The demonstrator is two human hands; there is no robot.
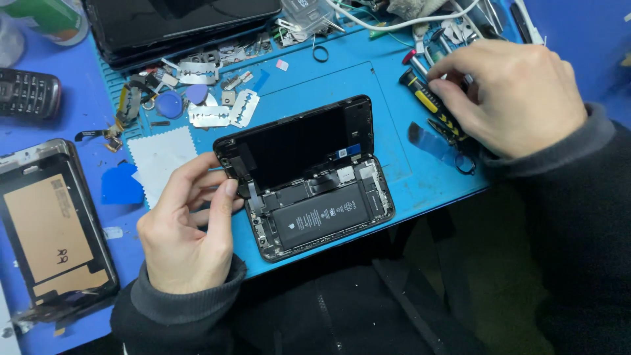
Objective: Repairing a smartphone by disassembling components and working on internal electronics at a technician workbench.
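Left hand (187, 227) pinches the opened smartphone's (315, 200) lifted screen (299, 141); right hand (509, 95) curls closed over screwdrivers (427, 98).

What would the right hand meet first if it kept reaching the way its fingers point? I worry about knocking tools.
Probably the black-and-yellow screwdriver, which the right hand already nearly touches; depth is unclear.

My left hand (187, 223) sits low near the mat's front edge, fingers curled, thumb and forefinger pinched together, wrist in a grey cuff. My right hand (509, 95) is up by the mat's right edge, palm down, fingers bent and closed.
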